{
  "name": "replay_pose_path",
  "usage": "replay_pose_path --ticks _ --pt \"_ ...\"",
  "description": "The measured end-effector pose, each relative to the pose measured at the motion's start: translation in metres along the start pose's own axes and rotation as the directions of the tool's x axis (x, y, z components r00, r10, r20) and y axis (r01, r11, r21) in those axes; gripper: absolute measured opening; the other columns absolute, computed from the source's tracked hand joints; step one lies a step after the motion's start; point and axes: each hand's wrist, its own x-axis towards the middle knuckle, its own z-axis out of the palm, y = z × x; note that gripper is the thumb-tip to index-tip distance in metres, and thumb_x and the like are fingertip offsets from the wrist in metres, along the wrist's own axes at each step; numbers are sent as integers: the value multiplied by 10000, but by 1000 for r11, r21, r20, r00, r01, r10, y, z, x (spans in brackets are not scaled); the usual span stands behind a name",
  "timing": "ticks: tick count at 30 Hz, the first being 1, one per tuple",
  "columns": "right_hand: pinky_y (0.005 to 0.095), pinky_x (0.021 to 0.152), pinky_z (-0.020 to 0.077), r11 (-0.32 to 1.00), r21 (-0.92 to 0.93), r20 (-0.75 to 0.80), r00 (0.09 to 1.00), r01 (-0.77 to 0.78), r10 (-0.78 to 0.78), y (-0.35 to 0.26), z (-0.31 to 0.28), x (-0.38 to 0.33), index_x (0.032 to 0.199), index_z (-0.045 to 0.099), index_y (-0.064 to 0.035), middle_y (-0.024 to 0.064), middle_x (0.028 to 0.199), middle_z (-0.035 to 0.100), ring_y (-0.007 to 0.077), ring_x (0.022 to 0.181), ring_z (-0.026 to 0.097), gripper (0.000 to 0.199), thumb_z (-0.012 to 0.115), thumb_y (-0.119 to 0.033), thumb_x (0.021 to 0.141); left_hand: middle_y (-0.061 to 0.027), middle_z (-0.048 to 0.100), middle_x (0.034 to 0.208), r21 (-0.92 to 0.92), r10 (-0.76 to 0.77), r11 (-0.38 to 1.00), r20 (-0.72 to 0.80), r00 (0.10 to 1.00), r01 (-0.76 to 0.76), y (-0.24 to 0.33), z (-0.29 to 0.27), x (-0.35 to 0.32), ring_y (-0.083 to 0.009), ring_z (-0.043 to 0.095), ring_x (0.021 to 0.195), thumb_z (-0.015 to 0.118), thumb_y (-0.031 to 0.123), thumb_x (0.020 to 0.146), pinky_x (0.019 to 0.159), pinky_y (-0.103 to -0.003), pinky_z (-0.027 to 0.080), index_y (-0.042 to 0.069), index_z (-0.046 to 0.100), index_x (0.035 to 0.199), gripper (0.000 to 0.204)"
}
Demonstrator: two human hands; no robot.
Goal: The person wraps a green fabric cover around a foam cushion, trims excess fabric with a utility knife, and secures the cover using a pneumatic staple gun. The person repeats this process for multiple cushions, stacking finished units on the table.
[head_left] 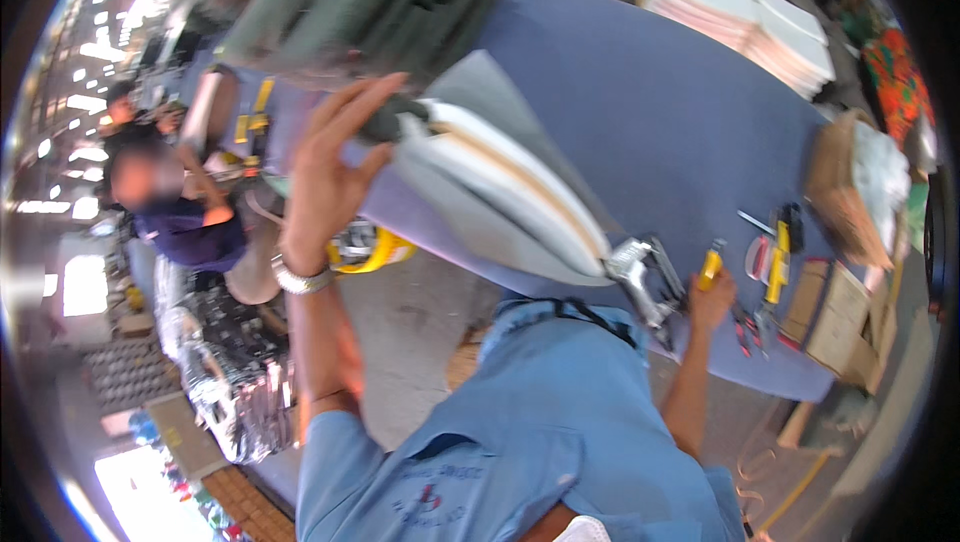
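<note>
Single head-worn fisheye view, tilted steeply down and sideways, close over the person's blue shirt (pixel 540 422), blue worktable (pixel 650 112) beyond

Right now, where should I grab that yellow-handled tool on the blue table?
Take the yellow-handled tool by its yellow handle, coming in from the table's near edge, where the right hand already rests at it. The handle points toward that edge and sits apart from the other tools, so fingers can close around it. Its far end is too blurred to judge.
</note>
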Motion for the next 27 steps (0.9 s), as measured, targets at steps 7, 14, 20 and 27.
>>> replay_pose_path --ticks 7,14,20,27 --pt "322 745 539 639 739 122 975 -215 187 26 7 16 1206 650 -40 60 982 703 170 789 647 285 711 -194 973 -159 596 1453 -453 27 891 -1 1000 -25 -28 12 8 -349 445 1466 739 145 927 1179 -453 375 34 653 1351 447" --pt "227 648 497 143 944 325 908 -297 -263 -148 -160 1 1219 626 -57 10 902 653 61 755 592 225 566 -218 1074 -180 459 1586 -518 -89 854 -57 994 47 -6 33 -5 -388 198 1585 778 242 938 1180 -511 370 38 558 1313 480" --pt "363 680 530 185 921 -74 622 342 -779 -275 -253 -17 1184 597 -26 122 972 651 247 785 656 256 642 -211 1013 -197 428 1614 -425 -106 903 -89 990 59 11 37 -7 -379 248 1572 740 34 870 1047 -452 524 62 551 1301 471" --pt "516 675 521 186 763 -173 473 619 -864 -347 -252 -30 1139 535 -47 165 988 637 415 840 668 203 606 -194 1019 -172 392 1644 -432 -107 898 -24 994 86 21 23 -18 -354 286 1559 718 -17 837 864 -323 628 80 566 1311 507"
